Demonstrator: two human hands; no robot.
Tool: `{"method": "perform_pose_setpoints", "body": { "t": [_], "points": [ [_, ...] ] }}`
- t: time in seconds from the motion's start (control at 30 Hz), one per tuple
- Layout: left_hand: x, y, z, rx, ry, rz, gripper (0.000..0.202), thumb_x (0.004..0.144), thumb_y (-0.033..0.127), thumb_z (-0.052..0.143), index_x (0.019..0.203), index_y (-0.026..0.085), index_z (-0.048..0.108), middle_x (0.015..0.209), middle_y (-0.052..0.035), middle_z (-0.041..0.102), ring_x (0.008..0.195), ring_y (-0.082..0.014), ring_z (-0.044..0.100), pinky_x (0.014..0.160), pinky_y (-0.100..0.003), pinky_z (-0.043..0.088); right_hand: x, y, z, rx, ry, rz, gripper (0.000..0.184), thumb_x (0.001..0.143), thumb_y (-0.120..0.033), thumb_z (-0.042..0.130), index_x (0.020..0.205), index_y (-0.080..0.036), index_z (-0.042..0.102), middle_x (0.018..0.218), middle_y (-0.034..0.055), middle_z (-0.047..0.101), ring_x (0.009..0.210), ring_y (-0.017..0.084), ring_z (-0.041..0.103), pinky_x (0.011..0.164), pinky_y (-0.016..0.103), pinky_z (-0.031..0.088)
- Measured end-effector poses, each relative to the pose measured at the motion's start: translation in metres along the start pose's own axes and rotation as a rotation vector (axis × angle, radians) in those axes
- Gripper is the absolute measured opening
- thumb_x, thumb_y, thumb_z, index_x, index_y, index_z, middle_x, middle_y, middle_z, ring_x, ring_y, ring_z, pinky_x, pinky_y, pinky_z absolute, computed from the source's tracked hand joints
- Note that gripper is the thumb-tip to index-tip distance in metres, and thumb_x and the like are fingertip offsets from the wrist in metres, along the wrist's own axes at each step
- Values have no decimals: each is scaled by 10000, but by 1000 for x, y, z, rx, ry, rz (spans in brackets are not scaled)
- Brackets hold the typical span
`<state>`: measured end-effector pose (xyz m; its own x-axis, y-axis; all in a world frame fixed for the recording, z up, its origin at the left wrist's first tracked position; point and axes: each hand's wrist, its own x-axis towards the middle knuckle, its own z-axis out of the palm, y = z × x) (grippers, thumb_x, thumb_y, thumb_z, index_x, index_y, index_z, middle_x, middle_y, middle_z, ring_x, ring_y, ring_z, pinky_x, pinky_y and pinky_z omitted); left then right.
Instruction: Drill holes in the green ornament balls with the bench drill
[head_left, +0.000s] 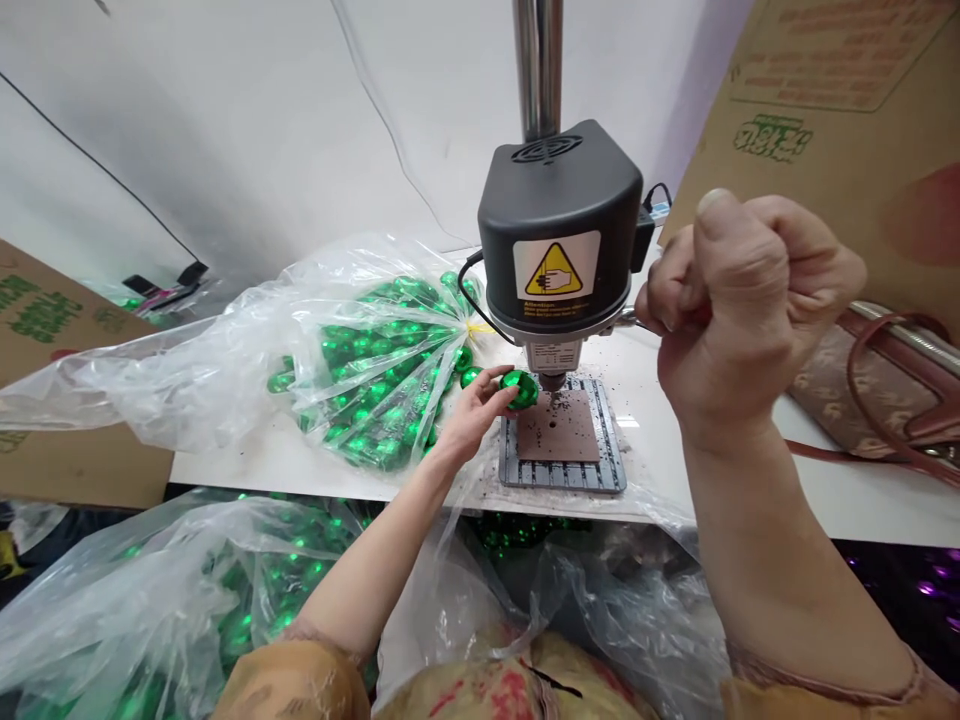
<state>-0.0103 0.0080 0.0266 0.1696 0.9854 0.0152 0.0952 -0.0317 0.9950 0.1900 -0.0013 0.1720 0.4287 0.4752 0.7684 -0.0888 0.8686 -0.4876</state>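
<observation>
My left hand (480,405) pinches a shiny green ball (520,390) beside the drill chuck (553,381) of a small bench drill press (559,205). The ball is above the left side of a brown board (574,435) that lies on the grey slotted base (611,470). Closed in a fist, my right hand (754,290) is on the right of the machine, wrapped round the end of its feed lever (628,317); the grip itself is hidden by the fingers. Another green ball (470,377) rests just behind my left fingers.
A clear plastic bag (247,320) tied with a yellow band holds several green balls, left of the drill press. Dark chips litter the base and white table (855,500). Cardboard boxes (832,130) stand at both sides; a brown bag (877,380) sits right. More bagged green balls (277,570) lie below the edge.
</observation>
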Motion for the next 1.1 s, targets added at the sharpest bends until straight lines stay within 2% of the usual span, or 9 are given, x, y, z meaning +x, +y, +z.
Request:
{"method": "perform_pose_setpoints", "body": {
  "t": [0.07,0.17,0.27,0.37,0.57,0.7,0.8,0.97,1.1],
  "points": [
    [-3,-5,8,-26,-41,-31,564,787,475,715,1243,175,572,972,-60,679,846,-158,622,682,-248,470,0,0,0,9,0,2,407,829,-274,625,505,-215,385,402,-64,298,357,96,347,366,308,209],
    [-4,-11,14,64,-66,-16,565,756,451,755,1224,170,609,959,-51,694,777,-128,603,673,-232,445,0,-1,0,17,-14,22,406,830,-273,625,508,-214,385,409,-63,307,359,89,332,362,306,206],
    [-4,-9,17,175,-69,24,560,733,438,772,1212,182,638,997,-45,699,651,-88,533,599,-222,414,1,-2,0,34,-33,34,414,829,-274,628,508,-215,373,410,-62,299,370,84,315,365,305,203],
    [-5,-7,21,231,-78,48,538,721,418,782,1193,192,658,987,-33,694,622,-81,502,577,-221,411,1,-3,1,42,-43,48,415,834,-259,622,509,-211,367,419,-61,322,379,73,300,375,302,200],
    [-8,-17,26,297,-50,138,492,759,412,760,1189,196,657,1008,-51,679,770,-141,580,672,-257,461,-1,-6,2,31,-39,58,424,862,-242,583,519,-183,341,444,-73,331,399,17,324,408,227,217],
    [-12,-21,31,445,18,264,446,765,388,762,1159,205,661,1036,-65,671,894,-191,600,792,-321,479,-2,-8,2,-6,-44,56,422,873,-244,553,525,-172,324,446,-81,326,409,-8,330,424,188,234],
    [-15,-21,37,521,80,287,435,748,361,777,1132,194,658,1012,-70,667,927,-215,602,822,-355,486,-2,-8,2,-2,-40,62,422,874,-251,555,523,-177,334,445,-79,324,410,0,325,417,197,228],
    [-21,-24,44,437,123,251,432,757,323,776,1143,200,625,1064,-64,694,986,-216,643,862,-358,519,-1,-7,2,42,-30,62,435,843,-298,614,515,-199,347,429,-72,322,392,31,308,391,248,198],
    [-22,-26,48,370,111,326,433,755,298,787,1140,199,614,1111,-73,681,1030,-211,652,903,-358,529,-1,-8,3,31,-35,66,431,855,-292,593,517,-199,343,437,-71,317,394,32,321,399,243,201]
  ]
}}
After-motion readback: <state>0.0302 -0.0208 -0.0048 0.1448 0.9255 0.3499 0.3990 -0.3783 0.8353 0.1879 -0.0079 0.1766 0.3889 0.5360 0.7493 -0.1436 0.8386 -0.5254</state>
